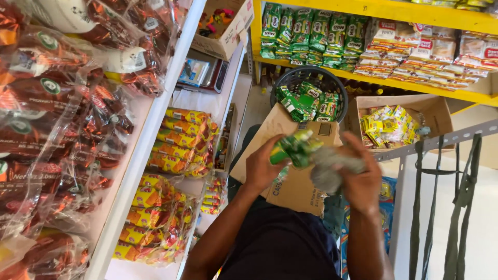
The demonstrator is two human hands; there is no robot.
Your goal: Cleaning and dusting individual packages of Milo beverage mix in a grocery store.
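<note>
Brown shrink-wrapped packs (57, 119) crowd the white shelf at my left | left hand (263, 168) grips green sachets (296, 148) at chest height over a cardboard box (290, 155), steadying them | right hand (360, 179) clutches grey cloth (332, 166) against them | sachets glossy green, bunched, matching the basket (306, 78) behind.

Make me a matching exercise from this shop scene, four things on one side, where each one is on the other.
Things:
1. green packet
2. grey cloth
3. black basket
4. yellow sachets

Places:
A. in an open cardboard box
B. on the floor below the yellow shelf
C. in the left hand
D. in the right hand

Pairs: 1-C, 2-D, 3-B, 4-A
</note>
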